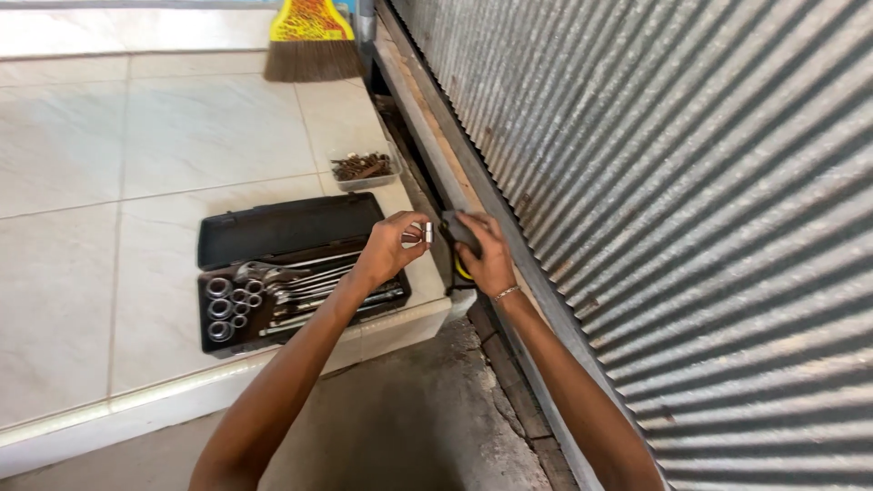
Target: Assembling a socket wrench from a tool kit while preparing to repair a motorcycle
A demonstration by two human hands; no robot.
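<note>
White tiled floor [118,164], corrugated metal wall [691,182]

Black toolbox [273,232] with silver spanners [309,277], white tiles [118,155], grey ribbed sheet [691,182], yellow-and-red broom [312,41] with brown bristles.

- An open black plastic tool case [273,232] lies on the white tiles.
- A small clear plastic tub [366,170] of rusty bits sits just behind it.

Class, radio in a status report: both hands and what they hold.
Left hand pinching a small metal socket. Right hand gripping a dark tool. Open socket case beside them.
</note>
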